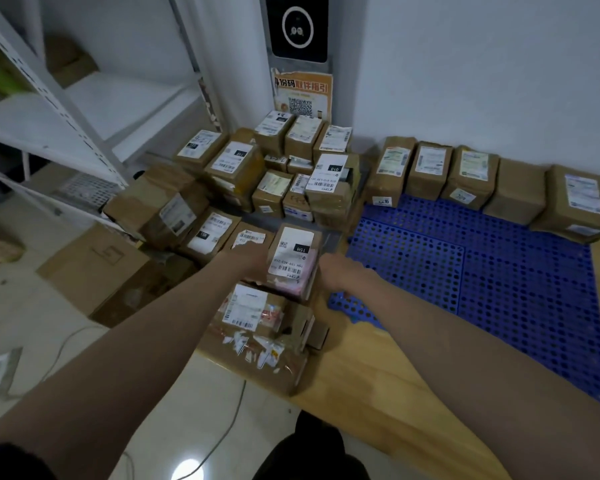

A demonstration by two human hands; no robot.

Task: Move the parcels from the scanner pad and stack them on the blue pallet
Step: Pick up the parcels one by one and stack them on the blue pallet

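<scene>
Right now a small parcel (293, 261) with a white label marked "15H" and pinkish wrap along its near side is framed by both hands, on top of the near end of the heap of parcels (257, 188) at the left of the blue pallet (482, 271). The left hand (253, 263) is pressed against its left face and the right hand (329, 271) is set against its right edge; the fingers are blurred and partly hidden behind the parcel, so whether they are curled round it or merely laid flat cannot be told. The scanner pad itself cannot be made out under the heap.

Two risks can be judged from here. If the parcel is only squeezed between the palms, it may be lost during the swing to the right — the wrap looks slick. The larger taped box (260, 337) just below, with torn label scraps on its top, may also be nudged as the small one is lifted off, since the two appear to be touching.

Brown card and a barcode strip under the label are seen on the parcel. Along the pallet's far edge a row of five brown boxes (482, 178) is already stood; most of the perforated surface is left bare. A white shelf rack (66, 109) is seen at the left.
</scene>
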